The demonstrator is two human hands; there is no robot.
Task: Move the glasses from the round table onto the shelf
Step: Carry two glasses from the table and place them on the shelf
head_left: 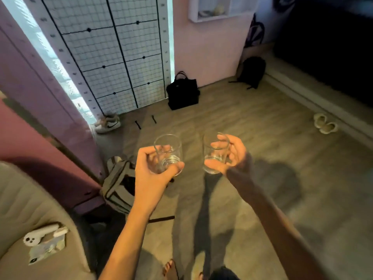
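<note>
- Glasses, two clear tumblers, are held in the air over the wooden floor (pixel 252 122), one in each hand: the left glass (pixel 168 153) and the right glass (pixel 215 152), near each other but apart, both roughly upright with a slight tilt
- No writing can be read on either glass; the picture is blurred
- The left hand (pixel 150 170) wraps the lower part of its glass, thumb across the near side at the base, fingers curled round the far side and seen through the glass
- The right hand (pixel 230 154) grips its glass from the right side, thumb under the base edge, fingers curved round the wall up to the rim
- Both forearms reach forward from the bottom of the view, bare, palms turned inward toward each other
- Below the left hand a grey striped backpack (pixel 119 186) stands on the floor
- Farther off, a black bag (pixel 182 93) sits by a wire-grid panel (pixel 113 55), with white sneakers (pixel 108 123) that bear a dark swoosh mark
- A black backpack (pixel 252 72) leans at the pink wall, and pale slippers (pixel 325 123) lie at right
</note>
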